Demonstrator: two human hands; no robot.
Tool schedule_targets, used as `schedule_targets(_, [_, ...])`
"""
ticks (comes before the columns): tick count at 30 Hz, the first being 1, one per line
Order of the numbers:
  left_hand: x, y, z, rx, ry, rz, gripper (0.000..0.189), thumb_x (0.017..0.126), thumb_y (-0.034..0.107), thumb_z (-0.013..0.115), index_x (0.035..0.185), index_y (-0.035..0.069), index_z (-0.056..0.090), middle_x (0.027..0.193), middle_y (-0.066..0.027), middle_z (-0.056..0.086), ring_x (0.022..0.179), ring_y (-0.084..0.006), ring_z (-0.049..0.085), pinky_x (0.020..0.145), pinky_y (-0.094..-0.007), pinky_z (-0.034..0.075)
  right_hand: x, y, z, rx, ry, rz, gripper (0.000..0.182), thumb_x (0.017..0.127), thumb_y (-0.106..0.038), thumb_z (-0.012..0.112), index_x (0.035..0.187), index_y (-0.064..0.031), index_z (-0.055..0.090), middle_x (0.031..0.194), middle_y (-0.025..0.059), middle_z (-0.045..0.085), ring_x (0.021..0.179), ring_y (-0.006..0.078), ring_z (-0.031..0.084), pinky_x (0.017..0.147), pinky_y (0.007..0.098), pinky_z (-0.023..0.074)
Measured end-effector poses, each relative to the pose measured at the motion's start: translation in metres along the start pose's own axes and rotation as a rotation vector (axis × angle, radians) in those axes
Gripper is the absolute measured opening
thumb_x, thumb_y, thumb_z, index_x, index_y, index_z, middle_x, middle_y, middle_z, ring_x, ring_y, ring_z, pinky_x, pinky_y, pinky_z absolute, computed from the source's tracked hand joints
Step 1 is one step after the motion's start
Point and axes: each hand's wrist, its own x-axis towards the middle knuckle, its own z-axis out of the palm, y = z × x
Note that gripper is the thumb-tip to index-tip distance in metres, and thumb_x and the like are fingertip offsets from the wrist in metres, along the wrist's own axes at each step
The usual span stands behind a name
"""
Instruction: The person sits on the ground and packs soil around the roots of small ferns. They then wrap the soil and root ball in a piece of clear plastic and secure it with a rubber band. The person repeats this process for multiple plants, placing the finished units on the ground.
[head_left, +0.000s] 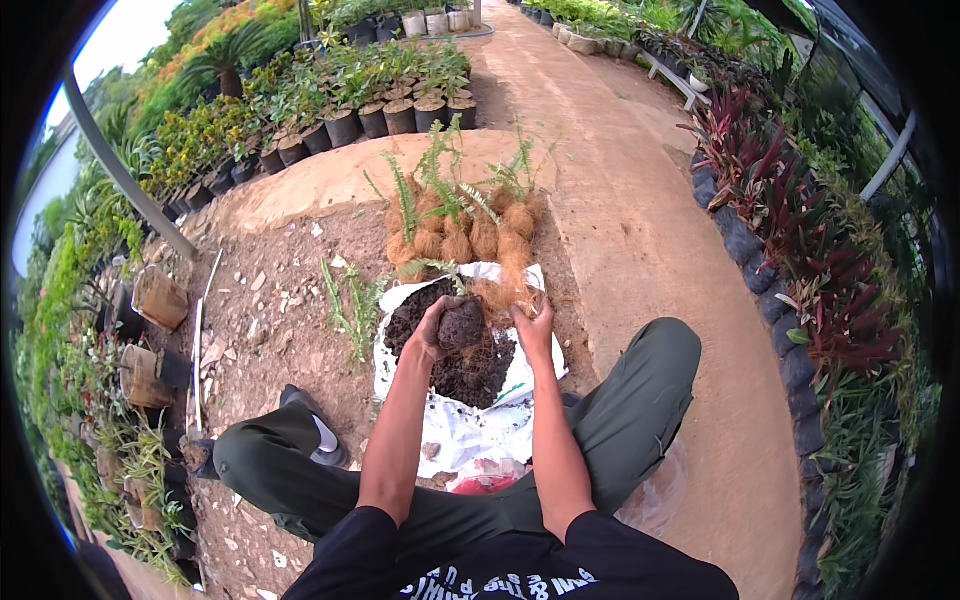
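Note:
My left hand (435, 328) is closed around a dark ball of soil (461, 324), from which a small fern frond (435, 266) sticks up. Close by on the right, my right hand (532, 319) pinches loose orange-brown coconut fibre (499, 296). Both hands are above an open white sack (550, 349) with dark soil (469, 379) on it. Just beyond the sack stand several fibre-wrapped root balls (484, 238) with green fern fronds (442, 165). Loose fern fronds (349, 304) lie on the ground left of the sack.
My bent legs flank the sack. A concrete path (637, 225) runs along the right, edged by red-leaved plants (810, 270) in black bags. Black-bagged seedlings (400, 116) stand beyond. At left are a metal pole (124, 172), tipped pots (160, 298) and stony ground (262, 315).

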Motion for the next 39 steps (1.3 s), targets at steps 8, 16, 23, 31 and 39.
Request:
schedule_targets(8, [-0.006,0.019,0.015,0.357,0.086,0.058,0.048,0.088,0.035,0.061,0.124,0.002,0.056,0.108,-0.0173,0.068,0.091,-0.0278,0.071,0.076,-0.0400,0.062,0.005,0.008,-0.012,0.162,-0.134,0.294,0.056,0.083,-0.015,0.073,0.134,-0.0011,0.054,0.124,0.0095,0.062,0.112,0.0204,0.059,0.096,0.0354,0.0455])
schedule_targets(16, [-0.013,0.022,0.012,0.499,0.195,0.102,0.072,0.083,0.027,0.067,0.145,0.001,0.041,0.127,-0.0149,0.061,0.109,-0.0258,0.065,0.089,-0.0414,0.059,0.002,-0.017,-0.010,0.348,-0.202,0.348,0.058,0.083,-0.015,0.080,0.134,0.0011,0.056,0.126,0.0104,0.064,0.113,0.0193,0.061,0.099,0.0347,0.0481])
schedule_targets(23, [0.000,0.027,0.001,0.450,0.026,0.094,0.076,0.084,0.027,0.066,0.147,-0.003,0.036,0.130,-0.0174,0.059,0.120,-0.0254,0.059,0.098,-0.0412,0.054,0.007,-0.003,-0.010,0.295,-0.297,0.172,0.040,0.086,0.002,0.068,0.125,0.0026,0.062,0.113,0.0088,0.068,0.096,0.0168,0.066,0.084,0.0299,0.0541])
schedule_targets(31, [-0.018,0.033,0.038,0.582,0.175,0.207,0.049,0.086,0.020,0.066,0.125,-0.008,0.056,0.108,-0.0113,0.067,0.089,-0.0181,0.067,0.078,-0.0325,0.058,0.004,-0.023,-0.012,0.080,0.046,0.111,0.034,0.082,-0.007,0.075,0.113,0.0045,0.069,0.102,0.0101,0.072,0.092,0.0165,0.065,0.086,0.0304,0.0502])
schedule_targets(39, [-0.024,0.047,0.000,0.598,0.126,0.221,0.057,0.088,0.023,0.065,0.133,-0.008,0.049,0.120,-0.0165,0.063,0.105,-0.0212,0.066,0.085,-0.0352,0.057,0.000,-0.040,-0.012,0.503,-0.188,0.134,0.087,0.076,-0.015,0.086,0.148,-0.0049,0.039,0.132,0.0120,0.057,0.124,0.0236,0.054,0.104,0.0350,0.0440])
